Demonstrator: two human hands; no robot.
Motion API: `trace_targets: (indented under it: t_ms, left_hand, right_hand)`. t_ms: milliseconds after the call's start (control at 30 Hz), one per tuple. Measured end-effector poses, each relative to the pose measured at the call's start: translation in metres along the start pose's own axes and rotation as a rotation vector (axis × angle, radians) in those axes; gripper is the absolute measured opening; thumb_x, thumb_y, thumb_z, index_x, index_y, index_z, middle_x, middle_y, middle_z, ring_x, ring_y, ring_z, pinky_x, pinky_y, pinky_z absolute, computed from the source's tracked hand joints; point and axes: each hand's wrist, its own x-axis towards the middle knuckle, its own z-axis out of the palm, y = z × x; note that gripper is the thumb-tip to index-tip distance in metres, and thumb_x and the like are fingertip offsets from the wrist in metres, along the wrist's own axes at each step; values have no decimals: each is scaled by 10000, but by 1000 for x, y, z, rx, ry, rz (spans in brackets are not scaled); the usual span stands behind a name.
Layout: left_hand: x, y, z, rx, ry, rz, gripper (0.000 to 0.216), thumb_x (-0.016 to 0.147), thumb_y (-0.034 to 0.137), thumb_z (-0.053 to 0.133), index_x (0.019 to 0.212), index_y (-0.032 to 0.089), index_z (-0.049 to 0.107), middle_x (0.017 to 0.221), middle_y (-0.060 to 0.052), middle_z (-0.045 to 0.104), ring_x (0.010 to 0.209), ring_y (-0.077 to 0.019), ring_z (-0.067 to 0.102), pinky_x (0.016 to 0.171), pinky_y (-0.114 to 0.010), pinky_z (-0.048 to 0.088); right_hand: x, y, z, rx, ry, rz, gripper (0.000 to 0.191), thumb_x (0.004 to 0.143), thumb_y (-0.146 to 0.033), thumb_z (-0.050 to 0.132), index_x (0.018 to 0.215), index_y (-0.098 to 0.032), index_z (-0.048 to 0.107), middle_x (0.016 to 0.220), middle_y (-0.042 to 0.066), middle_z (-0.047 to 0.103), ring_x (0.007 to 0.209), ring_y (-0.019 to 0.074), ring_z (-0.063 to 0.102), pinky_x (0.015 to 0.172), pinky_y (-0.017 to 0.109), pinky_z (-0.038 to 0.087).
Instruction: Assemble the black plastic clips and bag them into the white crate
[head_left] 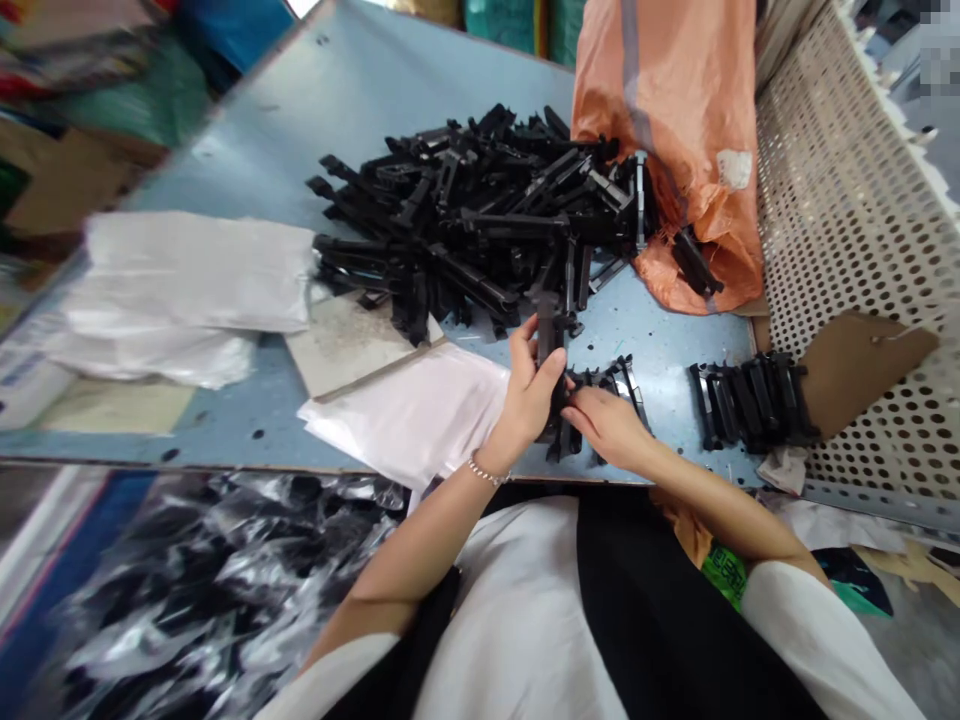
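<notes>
My left hand (531, 390), with a beaded bracelet at its wrist, is closed around a long black plastic part (550, 335) that stands roughly lengthwise away from me. My right hand (606, 420) is closed at the lower end of that part, its fingertips partly hidden. Just beyond and under my right hand lies a short row of similar black parts (626, 378), partly covered by it. Past my hands spreads a large jumbled pile of black plastic parts (480, 215).
An orange woven sack (675, 90) stands behind the pile, a black part at its mouth. Another row of parts (750, 400) lies right, near a perforated panel (847, 240). White plastic bags (420, 405) and a white stack (195, 270) lie left. Plastic-wrapped black items (225, 590) sit below the table edge.
</notes>
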Motion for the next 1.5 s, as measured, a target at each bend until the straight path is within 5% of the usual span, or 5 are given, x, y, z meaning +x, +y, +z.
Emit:
trace_targets:
  t_ms: [133, 333, 500, 967, 1500]
  left_hand:
    - [-8, -30, -20, 136, 68, 11, 719, 956, 626, 558, 1511, 238, 319, 1121, -83, 629, 845, -185, 687, 816, -373, 598]
    - [-32, -86, -27, 556, 77, 1, 482, 984, 494, 451, 1272, 138, 602, 1334, -176, 600, 1339, -335, 520, 1204, -556, 359]
    - [-40, -104, -9, 672, 121, 46, 570, 966, 399, 490, 1471, 137, 456, 1552, -210, 405, 1489, -361, 353, 1254, -601, 266]
    - [15, -17, 67, 104, -62, 141, 1074, 816, 495, 774, 1598, 266, 75, 1608, -186, 268, 1456, -330, 400, 1192, -517, 377]
    - [-41, 16, 14, 26, -62, 178, 645, 878, 426, 734, 1362, 244, 349, 1327, -120, 486, 1001, -211, 657, 954, -461, 561]
  right_hand:
    - [24, 43, -2, 149, -137, 167, 330, 1062, -420, 447, 870, -223, 629, 806, 1, 674, 746, 156, 622, 710, 262, 463]
    - [78, 168, -109, -175, 369, 658, 392, 1013, -201, 382, 1372, -118, 514, 1456, 226, 506, 1358, 284, 457, 1089, 421, 378]
    - [78, 208, -164, -209, 446, 846, 441, 903, -218, 604, 1292, -15, 565, 1329, 331, 582, 1270, 353, 524, 1065, 482, 386]
    - [-26, 37, -24, 56, 518, 202, 214, 1004, -349, 491, 1035, -201, 643, 911, 81, 678, 844, 231, 628, 763, 362, 515]
    - [31, 21, -76, 90, 137, -79, 311, 1068, -434, 395, 1067, -209, 610, 900, 47, 655, 798, 195, 615, 726, 319, 498]
